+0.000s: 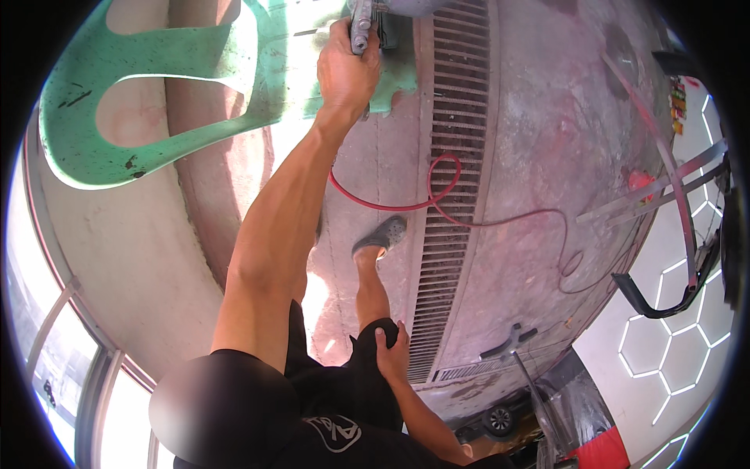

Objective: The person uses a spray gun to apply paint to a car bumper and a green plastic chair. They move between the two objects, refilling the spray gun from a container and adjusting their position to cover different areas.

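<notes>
Left hand [346, 78] up at the top, fingers wrapped round a grey metal hand tool with a tube-like body [360, 27]; thumb and fingers clamped on it. Tool is above the right edge of a speckled green plastic chair with oval cut-outs [66, 117]; can't tell if they touch. Right hand [394, 359] lies on the leg of the black cloth shorts [363, 352], near the knee; can't tell if it pinches the cloth. Thin red hose [383, 207] comes out from behind the left forearm, loops over the left edge of the long slatted floor grate [459, 94], then crosses its right edge onto the stained concrete floor [539, 156]. Dark grey clog [391, 230] left of the grate.
</notes>
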`<state>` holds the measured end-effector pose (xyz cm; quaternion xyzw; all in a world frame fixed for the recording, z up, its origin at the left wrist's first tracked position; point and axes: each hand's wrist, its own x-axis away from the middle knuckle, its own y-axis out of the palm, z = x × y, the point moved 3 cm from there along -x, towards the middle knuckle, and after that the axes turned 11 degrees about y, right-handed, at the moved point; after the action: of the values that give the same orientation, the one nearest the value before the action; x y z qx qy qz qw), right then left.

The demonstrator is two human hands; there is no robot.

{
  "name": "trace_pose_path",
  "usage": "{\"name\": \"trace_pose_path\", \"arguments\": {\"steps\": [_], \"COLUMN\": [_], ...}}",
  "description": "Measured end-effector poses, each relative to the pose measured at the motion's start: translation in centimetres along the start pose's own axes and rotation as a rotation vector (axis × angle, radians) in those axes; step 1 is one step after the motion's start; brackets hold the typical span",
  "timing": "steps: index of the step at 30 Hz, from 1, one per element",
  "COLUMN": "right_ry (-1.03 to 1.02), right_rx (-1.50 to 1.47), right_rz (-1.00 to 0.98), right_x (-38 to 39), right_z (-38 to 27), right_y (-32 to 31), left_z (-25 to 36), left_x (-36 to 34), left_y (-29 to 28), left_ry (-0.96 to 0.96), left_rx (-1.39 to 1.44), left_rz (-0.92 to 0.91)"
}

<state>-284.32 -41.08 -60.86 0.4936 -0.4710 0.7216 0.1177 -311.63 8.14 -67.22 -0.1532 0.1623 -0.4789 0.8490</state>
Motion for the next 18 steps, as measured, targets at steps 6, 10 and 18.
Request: {"name": "trace_pose_path", "arguments": {"steps": [6, 10, 18], "right_ry": [0.002, 0.122, 0.086], "right_rx": [-0.152, -0.329, -0.489], "right_rz": [0.025, 0.029, -0.118], "right_x": [-0.3, 0.5, 7.5], "right_z": [0.9, 2.2, 9.4], "right_y": [-0.4, -0.4, 0.1], "left_z": [1.5, 3.5, 12.2], "left_x": [7.0, 15.0, 26.6], "left_y": [-5.4, -10.4, -14.8], "left_ry": [-0.049, -0.351, -0.359], "left_rx": [0.086, 0.290, 0.280], "left_rz": [0.172, 0.140, -0.038]}}
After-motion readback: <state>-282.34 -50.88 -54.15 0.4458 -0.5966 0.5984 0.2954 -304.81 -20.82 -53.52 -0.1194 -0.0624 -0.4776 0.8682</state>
